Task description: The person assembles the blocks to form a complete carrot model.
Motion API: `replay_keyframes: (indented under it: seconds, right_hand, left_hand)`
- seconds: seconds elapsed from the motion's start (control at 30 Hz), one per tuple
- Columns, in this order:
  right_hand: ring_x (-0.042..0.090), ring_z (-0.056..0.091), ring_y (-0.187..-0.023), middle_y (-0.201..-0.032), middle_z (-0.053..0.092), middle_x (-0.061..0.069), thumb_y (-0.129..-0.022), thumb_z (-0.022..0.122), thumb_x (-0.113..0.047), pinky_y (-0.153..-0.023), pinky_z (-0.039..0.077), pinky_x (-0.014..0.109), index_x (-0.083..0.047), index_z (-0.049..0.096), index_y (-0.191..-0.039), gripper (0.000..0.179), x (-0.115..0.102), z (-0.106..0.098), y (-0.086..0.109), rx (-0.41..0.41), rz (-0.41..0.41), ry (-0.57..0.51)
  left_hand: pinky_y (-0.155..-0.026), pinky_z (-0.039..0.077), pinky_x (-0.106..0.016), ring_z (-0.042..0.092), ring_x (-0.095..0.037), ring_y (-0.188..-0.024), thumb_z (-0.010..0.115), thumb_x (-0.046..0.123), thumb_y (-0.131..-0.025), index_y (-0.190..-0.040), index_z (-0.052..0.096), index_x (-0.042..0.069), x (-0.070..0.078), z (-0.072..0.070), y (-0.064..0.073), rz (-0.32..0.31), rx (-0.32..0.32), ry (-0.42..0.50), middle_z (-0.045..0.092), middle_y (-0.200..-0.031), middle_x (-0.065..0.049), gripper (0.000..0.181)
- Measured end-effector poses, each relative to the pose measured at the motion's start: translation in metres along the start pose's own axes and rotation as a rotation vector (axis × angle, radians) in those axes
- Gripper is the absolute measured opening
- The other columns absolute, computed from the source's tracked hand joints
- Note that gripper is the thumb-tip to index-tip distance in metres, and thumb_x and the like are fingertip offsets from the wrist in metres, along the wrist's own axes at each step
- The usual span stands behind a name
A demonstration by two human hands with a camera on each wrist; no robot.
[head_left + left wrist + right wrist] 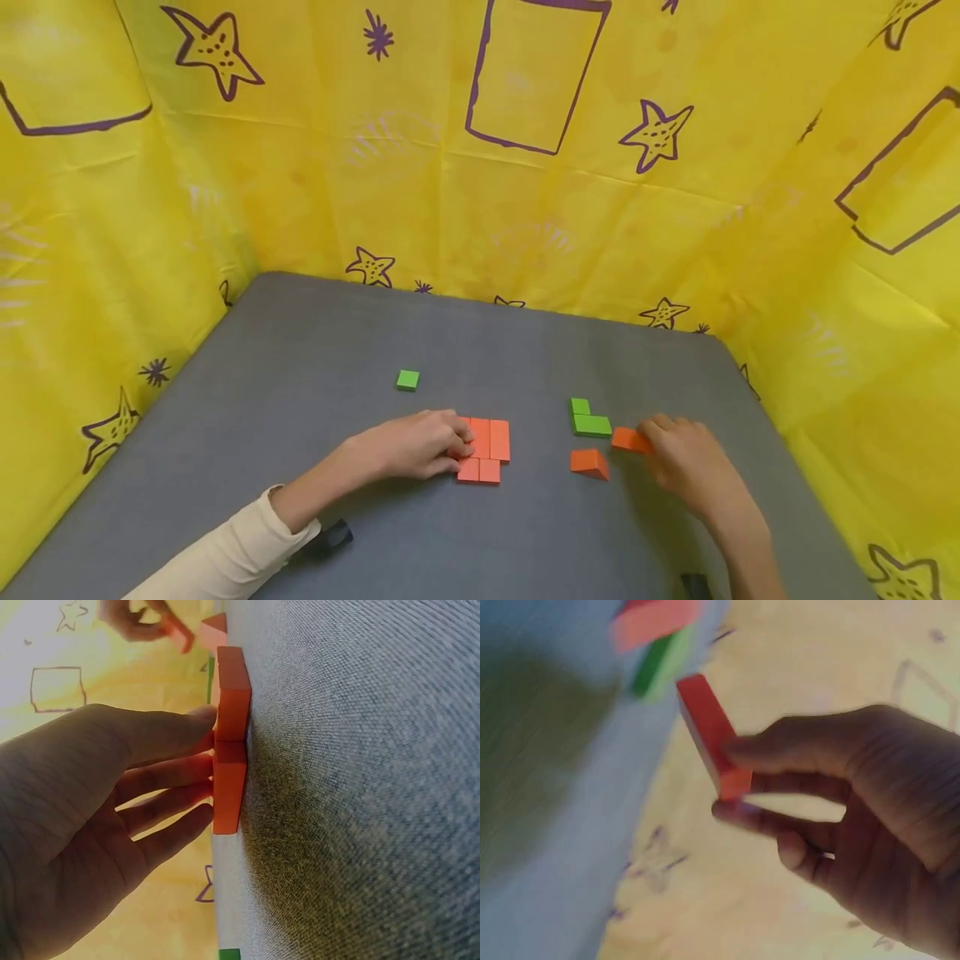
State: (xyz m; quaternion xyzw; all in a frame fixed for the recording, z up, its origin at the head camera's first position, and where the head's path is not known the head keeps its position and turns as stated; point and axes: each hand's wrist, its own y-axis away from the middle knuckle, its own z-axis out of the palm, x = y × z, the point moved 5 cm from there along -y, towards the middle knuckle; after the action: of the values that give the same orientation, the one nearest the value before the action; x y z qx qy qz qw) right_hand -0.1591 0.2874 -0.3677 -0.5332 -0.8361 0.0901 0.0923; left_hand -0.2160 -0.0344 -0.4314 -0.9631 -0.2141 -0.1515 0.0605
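Left grip (420,443) loose at blocks' (480,442) edge, right grip (686,462) pinching orange bar (630,440), well apart

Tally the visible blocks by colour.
Green blocks: 3
Orange blocks: 7 (5 grouped by the left hand, 1 in the right hand, 1 loose wedge-like block)
Total: 10 showing; the left hand partly covers the group, so any fully hidden block isn't counted.
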Motion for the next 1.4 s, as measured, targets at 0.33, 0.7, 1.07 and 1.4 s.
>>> replay_keyframes:
  seconds: [0.33, 0.7, 1.07, 1.4]
  right_hand:
    - [0.003, 0.057, -0.081, -0.092, 0.066, -0.011, -0.086, 0.083, -0.009, -0.076, 0.050, 0.022, -0.021, 0.076, -0.098, 0.019, -0.107, 0.011, -0.022, -0.061, -0.433, -0.223]
    - [0.006, 0.044, -0.078, -0.087, 0.055, -0.009, -0.088, 0.083, -0.019, -0.071, 0.028, 0.016, -0.025, 0.069, -0.082, 0.016, -0.156, 0.040, -0.027, 0.064, -0.590, -0.104]
    - [0.007, 0.069, -0.117, -0.126, 0.073, -0.007, -0.097, 0.073, -0.019, -0.081, 0.050, 0.020, -0.015, 0.078, -0.113, 0.017, -0.165, 0.034, -0.017, -0.112, -0.680, -0.104]
    - [0.008, 0.065, -0.124, -0.135, 0.069, -0.007, -0.098, 0.071, -0.021, -0.083, 0.051, 0.023, -0.016, 0.077, -0.117, 0.019, -0.169, 0.037, -0.017, -0.169, -0.646, -0.092]
  left_hand:
    - [-0.099, 0.057, -0.030, 0.065, -0.018, -0.114, 0.080, 0.019, -0.094, -0.124, 0.078, 0.012, -0.001, 0.001, -0.002, -0.020, -0.007, -0.010, 0.074, -0.125, -0.001, 0.031]
    - [-0.094, 0.056, -0.028, 0.063, -0.015, -0.107, 0.080, 0.018, -0.093, -0.114, 0.081, 0.014, 0.003, -0.002, -0.010, -0.004, -0.019, -0.014, 0.074, -0.120, 0.001, 0.022]
    - [-0.089, 0.055, -0.026, 0.059, -0.012, -0.098, 0.081, 0.016, -0.092, -0.109, 0.081, 0.014, 0.005, -0.002, -0.009, 0.011, 0.001, -0.019, 0.072, -0.110, 0.004, 0.017]
    - [-0.092, 0.054, -0.027, 0.059, -0.012, -0.103, 0.082, 0.023, -0.091, -0.121, 0.079, 0.013, 0.002, 0.001, -0.003, 0.006, -0.028, 0.009, 0.071, -0.117, 0.002, 0.031]
